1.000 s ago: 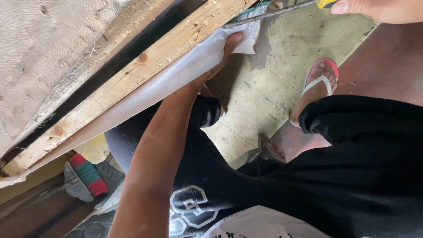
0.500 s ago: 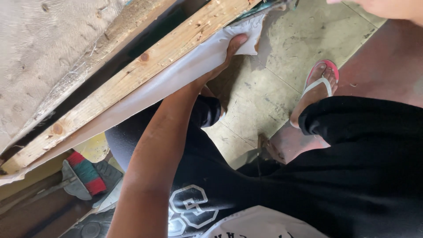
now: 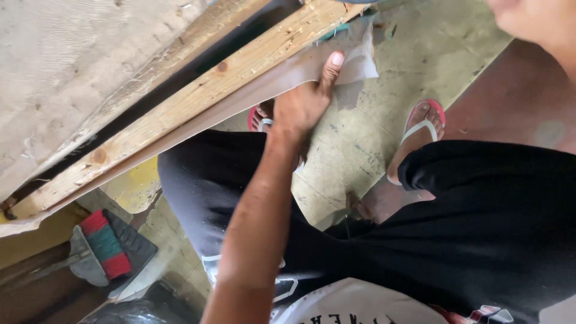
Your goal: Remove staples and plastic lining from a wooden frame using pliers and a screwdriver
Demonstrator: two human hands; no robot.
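The left hand (image 3: 303, 105) grips the loose edge of a pale sheet (image 3: 354, 60) that hangs along the underside of a long wooden beam (image 3: 180, 108); the fingers are curled around the sheet and the thumb (image 3: 331, 69) presses flat on it near its torn end. The beam slants from the lower left up to the top centre, beside a rough grey board (image 3: 72, 72). The right hand (image 3: 537, 27) shows only in part at the top right corner, blurred, so its grip cannot be told. Below, a foot in a red sandal (image 3: 420, 129) stands on the worn floor (image 3: 360, 150), and a brush with red and green bristles (image 3: 102, 246) lies at the lower left.
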